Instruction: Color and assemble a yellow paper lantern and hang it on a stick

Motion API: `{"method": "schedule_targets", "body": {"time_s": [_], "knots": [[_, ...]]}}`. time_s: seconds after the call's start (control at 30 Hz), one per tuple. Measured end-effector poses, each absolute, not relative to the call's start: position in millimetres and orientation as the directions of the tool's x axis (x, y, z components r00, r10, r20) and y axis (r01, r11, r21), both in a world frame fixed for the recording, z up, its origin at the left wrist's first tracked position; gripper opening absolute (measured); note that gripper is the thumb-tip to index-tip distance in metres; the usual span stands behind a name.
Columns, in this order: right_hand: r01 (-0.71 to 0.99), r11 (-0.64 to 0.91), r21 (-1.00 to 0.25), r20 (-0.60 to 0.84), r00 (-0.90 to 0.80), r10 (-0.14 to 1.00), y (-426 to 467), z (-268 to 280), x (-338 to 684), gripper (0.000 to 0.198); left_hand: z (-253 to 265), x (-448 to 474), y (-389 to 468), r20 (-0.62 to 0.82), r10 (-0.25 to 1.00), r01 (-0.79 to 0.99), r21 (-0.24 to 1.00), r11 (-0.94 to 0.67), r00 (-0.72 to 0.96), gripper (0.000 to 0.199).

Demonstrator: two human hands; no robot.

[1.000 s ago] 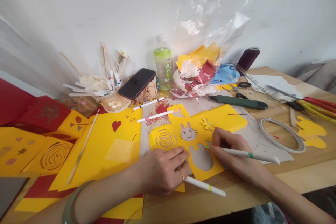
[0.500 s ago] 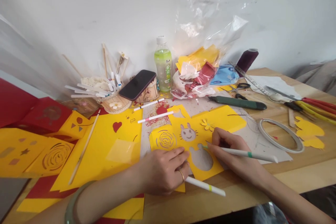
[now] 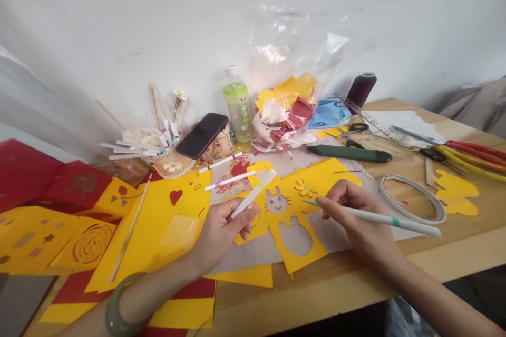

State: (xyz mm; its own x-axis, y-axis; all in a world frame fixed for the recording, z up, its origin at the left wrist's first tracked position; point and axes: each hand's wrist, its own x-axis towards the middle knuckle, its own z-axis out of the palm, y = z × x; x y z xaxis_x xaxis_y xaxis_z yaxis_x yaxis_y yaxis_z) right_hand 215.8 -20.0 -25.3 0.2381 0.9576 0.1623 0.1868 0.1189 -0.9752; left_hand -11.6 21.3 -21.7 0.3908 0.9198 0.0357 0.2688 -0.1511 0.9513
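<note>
Both grips look closed from my remote post: the left hand [image 3: 223,229], now off the yellow sheet [image 3: 290,263], pinches a yellow-banded pen [image 3: 254,193] tilted upward; the right hand [image 3: 356,210] clamps a green-banded pen [image 3: 379,218], its tip shifted nearer the flower [image 3: 303,188]. The bottle [image 3: 238,108] bears characters I can't read reliably.

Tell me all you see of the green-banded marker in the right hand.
The marker has a slim white barrel, plastic by its look, with a green band and a bare green tip. The right hand grips it like a pen, near the tip. It lies slanted, tip beside the paper flower, back end toward the table's near edge. Whether the tip touches paper, I can't tell.
</note>
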Motion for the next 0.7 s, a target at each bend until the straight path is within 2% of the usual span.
{"method": "schedule_targets", "body": {"time_s": [0.07, 0.17, 0.27, 0.33, 0.4, 0.47, 0.5, 0.6, 0.7], "knots": [[0.16, 0.133, -0.978, 0.167, 0.218, 0.962, -20.2, -24.3, 216.6, 0.03, -22.8, -10.4, 21.8, -0.012, 0.933, 0.287, 0.953, -0.099, 0.361, 0.039], [0.184, 0.154, -0.971, 0.191, 0.202, 0.961, -21.4, -22.8, 216.7, 0.021, -25.4, -9.9, 23.0, 0.005, 0.951, 0.36, 0.925, -0.121, 0.308, 0.038], [0.432, 0.167, -0.887, 0.268, 0.184, 0.946, -20.7, -20.1, 218.7, 0.02, -26.5, -11.1, 26.7, 0.082, 0.953, 0.449, 0.868, -0.212, 0.291, 0.033], [0.663, 0.209, -0.719, 0.364, 0.102, 0.926, -17.3, -19.0, 224.7, 0.022, -26.4, -12.6, 31.6, 0.129, 0.943, 0.508, 0.816, -0.277, 0.308, 0.03], [0.83, 0.269, -0.489, 0.417, -0.048, 0.907, -11.5, -20.3, 235.9, 0.027, -26.5, -14.4, 38.3, 0.153, 0.931, 0.537, 0.781, -0.32, 0.332, 0.028], [0.905, 0.306, -0.297, 0.4, -0.174, 0.9, -4.0, -25.2, 251.1, 0.035, -27.5, -16.5, 45.8, 0.156, 0.93, 0.546, 0.773, -0.324, 0.332, 0.028], [0.918, 0.314, -0.243, 0.382, -0.208, 0.901, 0.0, -28.6, 259.3, 0.044, -28.2, -17.8, 49.2, 0.148, 0.937, 0.55, 0.776, -0.309, 0.317, 0.029], [0.901, 0.379, -0.212, 0.271, -0.318, 0.909, 10.5, -38.2, 280.1, 0.067, -30.4, -21.1, 55.7, 0.117, 0.955, 0.557, 0.79, -0.255, 0.271, 0.031], [0.876, 0.413, -0.247, 0.209, -0.368, 0.906, 16.3, -40.1, 289.4, 0.068, -31.2, -22.5, 55.3, 0.067, 0.956, 0.573, 0.788, -0.226, 0.285, 0.031]]}}
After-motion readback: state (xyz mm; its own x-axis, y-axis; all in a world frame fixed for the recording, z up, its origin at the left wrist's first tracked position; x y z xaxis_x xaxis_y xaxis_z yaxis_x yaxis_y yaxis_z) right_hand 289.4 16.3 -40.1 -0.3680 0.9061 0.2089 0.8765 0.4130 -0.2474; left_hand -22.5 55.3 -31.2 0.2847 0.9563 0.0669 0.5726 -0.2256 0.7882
